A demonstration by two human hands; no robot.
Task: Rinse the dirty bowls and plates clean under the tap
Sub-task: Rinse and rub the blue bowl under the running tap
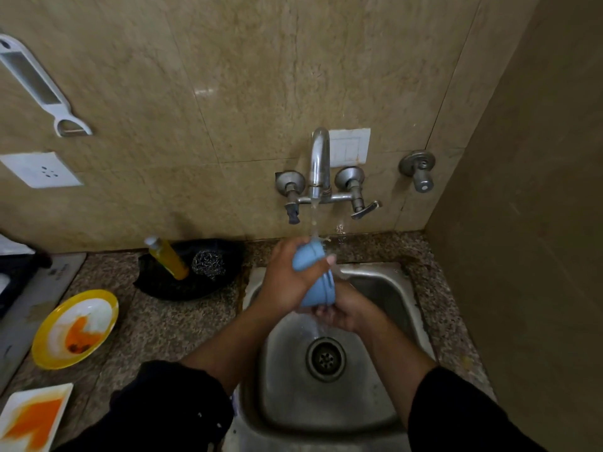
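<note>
A smooth, matte blue bowl (315, 278), round with faint ridges near its rim, is held on its side over the stainless steel sink (385, 288), right under the curved chrome tap (319, 161). A thin stream of water falls onto its rounded base. The left hand (287, 275) has its grip wrapped round the bowl's base and outer wall, thumb across the top. The right hand (342, 313) sits lower, its grip cupped under the bowl's rim with wet fingers curling up against it. Water runs off them towards the round, perforated drain (325, 358). The sink's brushed metal is dull and scuffed, and it is set into a speckled granite worktop (156, 324). To the left on the worktop lies a round white plate (91, 308) with a yellow rim, smeared with orange sauce. Nearer the lower edge is a square white plate (39, 393) with the same orange streaks. Behind them, a shallow black dish (163, 288) holds a tilted yellow bottle (168, 257) and a wiry steel scourer (208, 264). The wall behind is glossy, mottled beige tile.
</note>
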